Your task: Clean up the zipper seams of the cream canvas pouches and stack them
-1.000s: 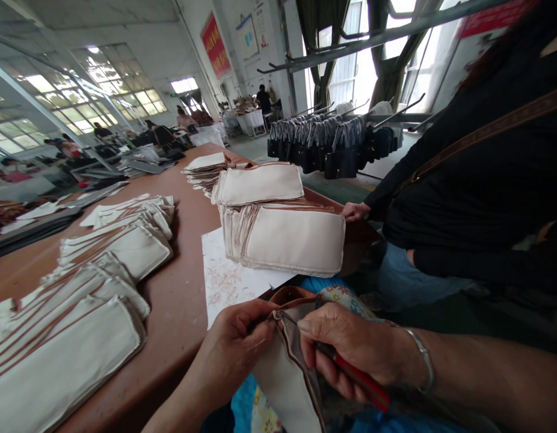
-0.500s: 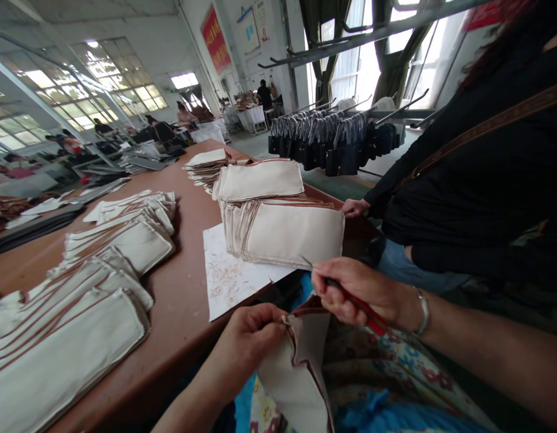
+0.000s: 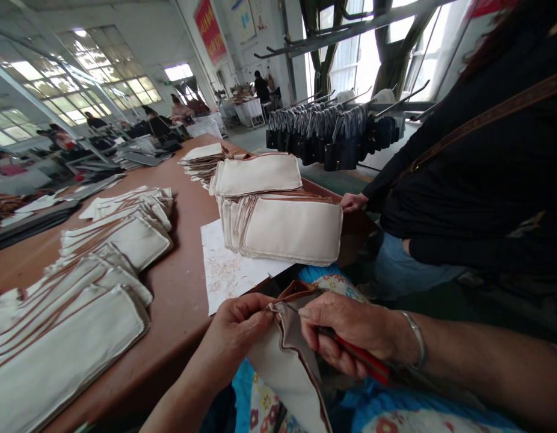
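My left hand (image 3: 245, 325) pinches the top corner of a cream pouch piece (image 3: 278, 367) with brown edges, held over my lap. Closed around a slim red-and-black-handled tool (image 3: 360, 356), my right hand (image 3: 346, 331) is at the right of the same corner. The tool's thin metal tip points toward the pinched edge beside my left fingertips; its exact kind is unclear. Beyond my hands, a pile of similar cream pieces (image 3: 292, 231) stands on the table, partly over a white sheet (image 3: 224, 270) strewn with small brown scraps.
Rows of overlapping cream pieces (image 3: 102, 307) lie on the left of the brown table (image 3: 183, 294). A smaller stack (image 3: 201, 155) sits farther back. On the right stands a person in black (image 3: 481, 180), one hand at the table edge. Behind, black bags (image 3: 332, 144) hang from a rack.
My right hand has moved down and slightly left, bringing the tool's tip from above the piece to its corner. My left hand keeps its pinch, shifted slightly left.
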The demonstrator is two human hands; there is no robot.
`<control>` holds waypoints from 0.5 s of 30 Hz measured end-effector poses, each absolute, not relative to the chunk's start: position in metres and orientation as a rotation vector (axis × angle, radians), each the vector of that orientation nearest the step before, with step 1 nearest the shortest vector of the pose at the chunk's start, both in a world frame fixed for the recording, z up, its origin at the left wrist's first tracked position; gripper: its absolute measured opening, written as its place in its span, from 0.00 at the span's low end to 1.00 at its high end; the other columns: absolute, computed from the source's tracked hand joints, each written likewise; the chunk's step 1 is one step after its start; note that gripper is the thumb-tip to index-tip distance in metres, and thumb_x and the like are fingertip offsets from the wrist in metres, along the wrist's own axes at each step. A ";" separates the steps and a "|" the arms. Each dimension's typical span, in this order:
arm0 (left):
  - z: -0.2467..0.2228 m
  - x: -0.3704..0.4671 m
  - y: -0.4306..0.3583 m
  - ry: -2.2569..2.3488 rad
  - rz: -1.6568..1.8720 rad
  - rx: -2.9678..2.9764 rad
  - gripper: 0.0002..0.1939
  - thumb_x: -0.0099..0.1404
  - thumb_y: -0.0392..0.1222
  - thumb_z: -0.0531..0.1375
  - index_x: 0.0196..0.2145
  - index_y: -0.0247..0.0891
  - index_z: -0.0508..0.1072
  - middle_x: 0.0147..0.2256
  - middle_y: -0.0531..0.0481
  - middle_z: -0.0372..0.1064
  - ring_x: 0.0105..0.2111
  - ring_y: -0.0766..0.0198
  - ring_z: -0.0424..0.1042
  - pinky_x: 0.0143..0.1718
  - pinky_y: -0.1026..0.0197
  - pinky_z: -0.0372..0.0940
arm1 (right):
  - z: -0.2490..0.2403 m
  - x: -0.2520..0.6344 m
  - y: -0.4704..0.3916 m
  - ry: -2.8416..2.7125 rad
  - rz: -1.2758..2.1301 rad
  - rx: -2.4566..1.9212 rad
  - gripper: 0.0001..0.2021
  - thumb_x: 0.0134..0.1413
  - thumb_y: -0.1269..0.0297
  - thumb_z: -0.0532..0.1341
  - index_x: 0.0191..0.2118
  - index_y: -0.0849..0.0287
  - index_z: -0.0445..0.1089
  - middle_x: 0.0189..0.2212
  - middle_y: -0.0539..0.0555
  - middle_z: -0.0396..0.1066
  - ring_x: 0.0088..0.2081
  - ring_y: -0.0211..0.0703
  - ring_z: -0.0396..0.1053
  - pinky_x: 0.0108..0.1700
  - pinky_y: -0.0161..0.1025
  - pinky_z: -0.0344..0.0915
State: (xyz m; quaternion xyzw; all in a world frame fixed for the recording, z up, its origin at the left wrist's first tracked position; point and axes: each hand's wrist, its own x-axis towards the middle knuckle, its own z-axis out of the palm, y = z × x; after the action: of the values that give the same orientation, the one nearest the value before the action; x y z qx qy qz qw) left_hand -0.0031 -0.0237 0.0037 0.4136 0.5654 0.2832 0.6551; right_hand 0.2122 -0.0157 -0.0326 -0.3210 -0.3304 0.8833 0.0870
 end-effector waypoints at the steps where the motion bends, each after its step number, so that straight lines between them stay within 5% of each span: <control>1: 0.003 -0.003 -0.024 1.280 0.621 0.965 0.12 0.57 0.44 0.66 0.34 0.32 0.77 0.27 0.46 0.76 0.22 0.64 0.71 0.24 0.67 0.62 | -0.034 0.211 -0.017 -0.944 2.649 -0.967 0.18 0.64 0.56 0.48 0.29 0.60 0.66 0.13 0.44 0.59 0.10 0.31 0.55 0.09 0.26 0.55; 9: 0.008 0.012 -0.032 1.155 0.439 1.076 0.09 0.57 0.41 0.64 0.30 0.30 0.79 0.24 0.48 0.73 0.20 0.69 0.65 0.23 0.68 0.57 | -0.025 0.224 0.017 -0.748 2.428 -0.976 0.16 0.66 0.56 0.49 0.30 0.59 0.62 0.16 0.42 0.56 0.12 0.27 0.54 0.12 0.22 0.53; 15: 0.007 0.002 -0.018 1.193 0.618 0.959 0.13 0.55 0.46 0.67 0.32 0.31 0.77 0.25 0.46 0.75 0.20 0.67 0.68 0.21 0.68 0.57 | -0.005 0.236 0.000 -1.503 2.366 -0.992 0.21 0.65 0.48 0.51 0.31 0.61 0.66 0.14 0.45 0.63 0.12 0.31 0.60 0.11 0.25 0.60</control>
State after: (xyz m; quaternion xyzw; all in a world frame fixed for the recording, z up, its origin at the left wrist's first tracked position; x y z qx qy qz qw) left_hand 0.0015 -0.0176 0.0067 0.4268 0.5310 0.2753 0.6783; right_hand 0.2355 -0.0002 -0.0047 -0.3325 -0.5036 0.7929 0.0840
